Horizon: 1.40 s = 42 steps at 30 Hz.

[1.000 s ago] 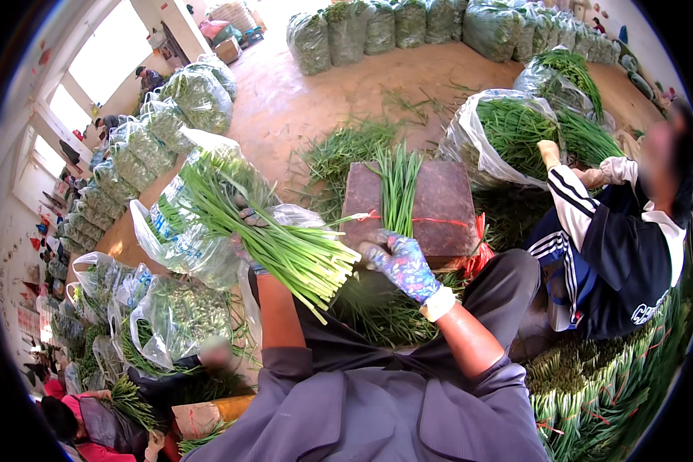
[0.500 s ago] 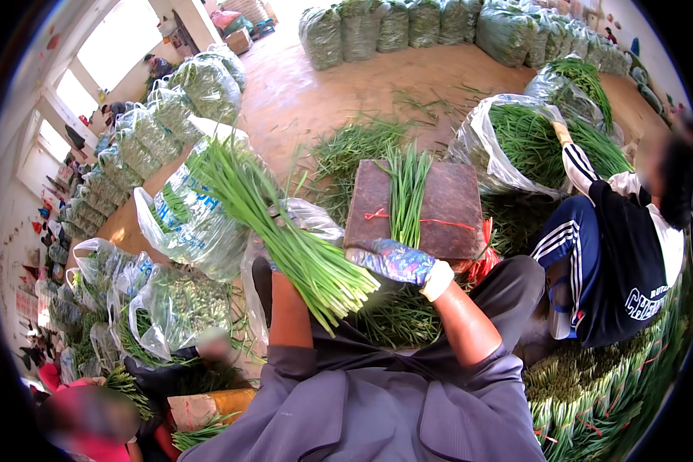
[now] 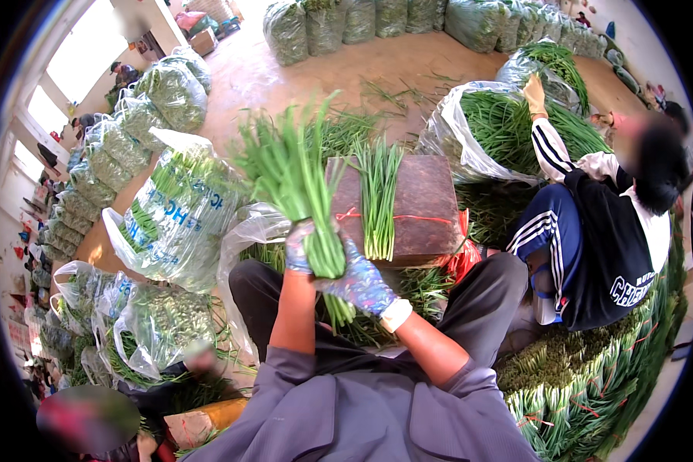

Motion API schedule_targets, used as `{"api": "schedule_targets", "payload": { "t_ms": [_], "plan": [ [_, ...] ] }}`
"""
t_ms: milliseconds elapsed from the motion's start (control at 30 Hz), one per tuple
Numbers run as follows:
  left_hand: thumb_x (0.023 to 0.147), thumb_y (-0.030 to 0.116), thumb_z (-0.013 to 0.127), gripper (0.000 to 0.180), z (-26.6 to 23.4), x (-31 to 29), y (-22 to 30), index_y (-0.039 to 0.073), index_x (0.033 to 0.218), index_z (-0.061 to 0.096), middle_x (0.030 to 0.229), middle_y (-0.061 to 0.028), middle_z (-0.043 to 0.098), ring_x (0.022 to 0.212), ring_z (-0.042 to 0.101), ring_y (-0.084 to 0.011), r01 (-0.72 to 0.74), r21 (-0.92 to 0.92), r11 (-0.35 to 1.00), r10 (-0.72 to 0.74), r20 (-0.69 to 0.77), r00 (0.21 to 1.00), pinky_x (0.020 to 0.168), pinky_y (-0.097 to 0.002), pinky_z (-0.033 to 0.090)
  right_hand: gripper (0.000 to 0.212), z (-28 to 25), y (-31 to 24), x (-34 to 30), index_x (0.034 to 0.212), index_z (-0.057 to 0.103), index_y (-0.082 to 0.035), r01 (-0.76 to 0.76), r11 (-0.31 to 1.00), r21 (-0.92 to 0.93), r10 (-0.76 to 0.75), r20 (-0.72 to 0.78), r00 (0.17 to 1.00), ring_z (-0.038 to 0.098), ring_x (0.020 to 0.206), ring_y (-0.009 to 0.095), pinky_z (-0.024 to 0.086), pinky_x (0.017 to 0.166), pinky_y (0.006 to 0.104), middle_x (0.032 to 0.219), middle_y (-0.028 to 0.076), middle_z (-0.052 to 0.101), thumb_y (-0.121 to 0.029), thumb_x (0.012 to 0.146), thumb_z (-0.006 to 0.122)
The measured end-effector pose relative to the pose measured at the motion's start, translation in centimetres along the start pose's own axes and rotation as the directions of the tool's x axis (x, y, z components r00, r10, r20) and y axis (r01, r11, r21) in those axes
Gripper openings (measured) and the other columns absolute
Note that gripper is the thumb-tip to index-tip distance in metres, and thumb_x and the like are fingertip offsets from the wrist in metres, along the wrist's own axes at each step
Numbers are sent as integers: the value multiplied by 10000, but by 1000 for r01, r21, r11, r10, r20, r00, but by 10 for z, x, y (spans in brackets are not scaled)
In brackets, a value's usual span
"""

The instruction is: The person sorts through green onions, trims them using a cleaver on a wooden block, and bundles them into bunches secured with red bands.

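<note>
A thick bunch of long green garlic chives (image 3: 289, 173) stands nearly upright between my knees, leaves upward and cut ends down. My left hand (image 3: 297, 250), in a patterned glove, is wrapped round its middle. My right hand (image 3: 366, 283), gloved alike with a pale cuff, grips the lower stalks from the right side. Just beyond, a smaller bunch of chives (image 3: 378, 204) lies on a brown block (image 3: 431, 200). A thin red tie (image 3: 423, 219) stretches across the block, with the small bunch lying over it.
Loose chives (image 3: 346, 131) cover the floor behind the block. Red ties (image 3: 463, 258) hang at its right side. An open plastic bag (image 3: 185, 208) of greens stands left. At right a co-worker in a black vest (image 3: 604, 254) reaches into another bag (image 3: 446, 135). Tied bunches (image 3: 570, 400) stand lower right.
The large bunch has swung from slanting left to nearly upright. My right hand has come left from beside the block onto its stalks. The view has shifted slightly.
</note>
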<state>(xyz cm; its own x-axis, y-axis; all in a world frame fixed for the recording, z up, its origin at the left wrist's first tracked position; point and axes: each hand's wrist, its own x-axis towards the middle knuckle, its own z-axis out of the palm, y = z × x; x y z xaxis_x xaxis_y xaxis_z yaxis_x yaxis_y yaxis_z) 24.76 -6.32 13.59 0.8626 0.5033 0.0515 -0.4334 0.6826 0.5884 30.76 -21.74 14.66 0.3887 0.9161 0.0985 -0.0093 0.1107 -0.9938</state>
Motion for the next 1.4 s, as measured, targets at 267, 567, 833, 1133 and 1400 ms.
{"api": "schedule_targets", "payload": {
  "t_ms": [267,567,833,1133,1400],
  "plan": [
    [893,99,665,505,31,140,-85,-22,1352,493,1223,-160,635,1122,627,-214,119,539,834,-19,-187,982,974,-339,504,556,-120,32,43,1266,514,-30,-106,965,238,170,-270,948,640,1007,163,536,897,316,1123,71,672,46,766,744],
    [904,341,682,711,-75,89,-129,-30,1429,378,1254,-275,588,1194,574,-357,298,951,-80,336,-255,906,1021,-451,433,1198,-169,119,71,1491,166,105,-637,624,-452,440,-471,765,493,1274,426,416,1068,414,1363,353,475,-524,706,816],
    [894,268,664,607,-77,63,-166,-60,1363,460,1177,-291,617,1113,591,-432,146,978,-151,327,-90,941,980,-453,459,1082,-170,112,32,1461,180,159,-670,563,-484,406,-544,735,483,1287,432,415,1055,413,1363,377,461,-530,821,713],
    [920,346,616,667,-68,54,-156,-77,1393,413,1323,-307,512,1227,503,-429,246,953,-174,287,-190,939,1048,-450,404,860,-184,104,25,1454,311,84,-569,716,-405,271,-589,761,465,1302,422,389,1074,416,1386,316,479,-491,904,638],
    [853,392,693,454,3,63,-155,22,1109,631,938,-224,698,909,668,-393,418,894,-159,207,-384,900,815,-468,523,273,-205,96,19,1063,660,4,-441,845,-303,140,-670,729,677,774,270,514,736,378,874,142,715,-226,915,654]
  ]
}}
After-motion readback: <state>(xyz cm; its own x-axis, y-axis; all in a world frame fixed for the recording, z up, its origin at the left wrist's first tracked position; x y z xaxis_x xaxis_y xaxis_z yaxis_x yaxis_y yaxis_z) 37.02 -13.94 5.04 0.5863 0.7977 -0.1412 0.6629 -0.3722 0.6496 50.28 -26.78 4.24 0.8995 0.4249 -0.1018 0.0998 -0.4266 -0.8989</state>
